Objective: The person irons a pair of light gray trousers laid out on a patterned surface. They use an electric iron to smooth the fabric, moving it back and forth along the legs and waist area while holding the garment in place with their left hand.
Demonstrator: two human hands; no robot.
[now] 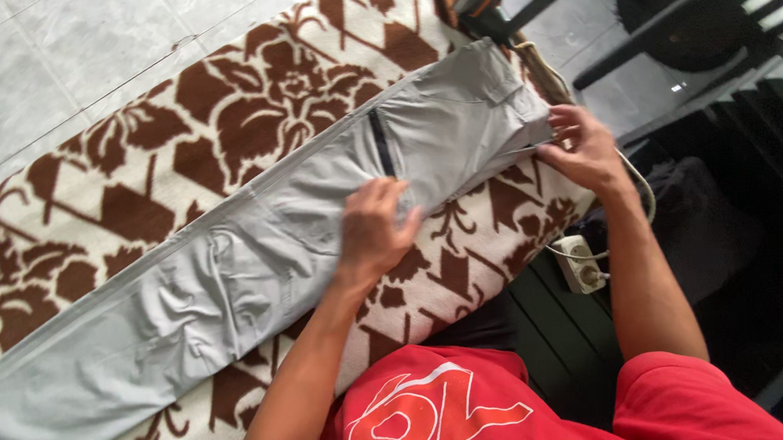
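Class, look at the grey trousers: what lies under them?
Under the grey trousers lies a brown-and-cream flowered blanket. What the blanket itself rests on is covered and cannot be seen.

A pair of light grey trousers (227, 282) is lying folded lengthwise, leg on leg, stretching diagonally from the lower left to the upper right. The fabric is showing soft wrinkles along the legs. A dark zipped pocket (382, 142) is sitting near the waist end.
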